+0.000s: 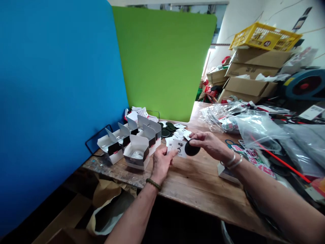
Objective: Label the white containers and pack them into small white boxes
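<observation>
Between thumb and fingers, my left hand [164,160] grips a white printed leaflet [178,147] with small dark pictures on it. My right hand [205,143] pinches a round black disc [191,149] at the leaflet's right edge. Behind both hands lies a pile of similar black discs [167,129], with loose white cards [179,133] beside it. Left of my left hand stand several open small boxes [137,154], white inside with black and grey outsides, their lids raised. Clear plastic shows inside the nearest ones.
A wooden table [195,179] carries everything. Blue [58,78] and green [162,64] panels stand at the left and back. Clear plastic bags [261,128] heap up at right, near a white box [227,173] under my right forearm. Cartons [251,64] with a yellow crate [264,37] rise behind.
</observation>
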A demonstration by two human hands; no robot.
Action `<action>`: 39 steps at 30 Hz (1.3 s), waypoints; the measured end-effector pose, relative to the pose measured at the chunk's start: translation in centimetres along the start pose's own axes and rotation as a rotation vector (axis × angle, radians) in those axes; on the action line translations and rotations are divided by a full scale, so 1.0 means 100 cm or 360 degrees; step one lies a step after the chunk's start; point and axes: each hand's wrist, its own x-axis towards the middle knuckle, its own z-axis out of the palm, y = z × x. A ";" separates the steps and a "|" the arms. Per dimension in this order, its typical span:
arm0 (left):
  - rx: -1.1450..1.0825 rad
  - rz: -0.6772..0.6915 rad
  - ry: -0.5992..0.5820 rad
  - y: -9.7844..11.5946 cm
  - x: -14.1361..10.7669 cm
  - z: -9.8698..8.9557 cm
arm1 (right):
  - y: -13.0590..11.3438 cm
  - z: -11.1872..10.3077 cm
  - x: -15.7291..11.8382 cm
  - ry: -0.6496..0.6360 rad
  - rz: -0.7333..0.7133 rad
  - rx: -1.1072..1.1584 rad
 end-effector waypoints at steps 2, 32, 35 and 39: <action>-0.0097 -0.0080 -0.0014 0.003 -0.019 -0.004 | -0.003 0.014 -0.010 -0.0076 -0.0073 0.0120; -0.0563 -0.0044 -0.0295 0.009 -0.050 0.003 | 0.034 0.051 -0.041 0.0227 -0.0010 0.0497; -0.0574 0.0007 -0.0301 0.008 -0.067 -0.006 | 0.025 0.064 -0.048 0.0161 -0.0155 0.0439; -0.0248 0.0163 -0.0125 0.000 -0.079 -0.027 | 0.022 0.077 -0.048 -0.0062 -0.0071 0.0604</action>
